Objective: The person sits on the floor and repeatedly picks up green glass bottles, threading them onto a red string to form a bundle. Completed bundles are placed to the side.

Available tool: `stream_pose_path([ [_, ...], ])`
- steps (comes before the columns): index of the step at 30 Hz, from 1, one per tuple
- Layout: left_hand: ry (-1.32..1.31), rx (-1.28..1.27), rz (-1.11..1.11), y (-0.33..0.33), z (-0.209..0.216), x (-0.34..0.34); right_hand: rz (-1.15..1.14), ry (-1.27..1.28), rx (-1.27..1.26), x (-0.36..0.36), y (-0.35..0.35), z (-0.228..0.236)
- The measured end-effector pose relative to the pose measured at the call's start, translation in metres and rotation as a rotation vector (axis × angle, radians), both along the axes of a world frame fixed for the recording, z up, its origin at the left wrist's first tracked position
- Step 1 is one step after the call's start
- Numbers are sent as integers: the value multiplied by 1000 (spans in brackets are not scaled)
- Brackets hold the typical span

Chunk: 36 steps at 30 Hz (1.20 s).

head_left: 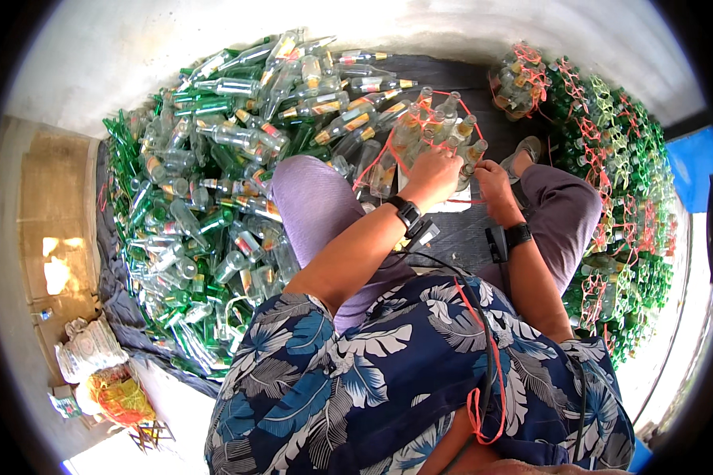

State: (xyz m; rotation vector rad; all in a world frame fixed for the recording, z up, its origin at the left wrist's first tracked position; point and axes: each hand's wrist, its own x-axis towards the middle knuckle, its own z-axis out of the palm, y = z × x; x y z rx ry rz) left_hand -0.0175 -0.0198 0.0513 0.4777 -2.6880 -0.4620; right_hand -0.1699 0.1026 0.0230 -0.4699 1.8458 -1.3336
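A cluster of clear glass bottles [445, 119] stands upright between my knees, with red plastic string [390, 141] looped around the necks and sides. My left hand [434, 176] reaches over the near bottles, fingers closed on the string by the necks. Beside the cluster's near right corner, my right hand [495, 184] is closed in a pinch; what lies between its fingertips is too small to make out. A pale flat piece [456, 198] shows under the near bottles. My left hand hides part of the cluster.
A large heap of loose green and clear bottles [238, 142] lies to the left. Tied bottle bundles [610, 158] are stacked along the right, and another bundle [520, 83] stands far right by the wall. Dark sheeting [451, 245] covers the floor. Bags [119, 392] lie lower left.
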Motion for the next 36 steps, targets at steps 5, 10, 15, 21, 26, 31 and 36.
stream_pose_path([
  [5, -21, -9, 27, 5, -1, -1, 12, -65, 26, -4, -2, -2],
  [10, 2, 36, 27, 4, -7, 1, -4, -109, -23, 4, -5, -4],
  [15, -16, 73, -9, 0, -3, -4, 0, -171, -9, -2, -6, -14],
  [21, 8, 65, -37, -3, 1, 0, -25, -261, -21, -5, -11, -18],
  [26, -13, 69, 9, 0, 0, -3, -19, -271, -10, -5, -12, -13],
  [31, 30, 127, 9, 0, -2, -2, 7, -337, -11, -5, -16, -13],
  [36, 106, 95, -59, -3, -15, -6, 22, -360, -13, -16, -18, -34],
])
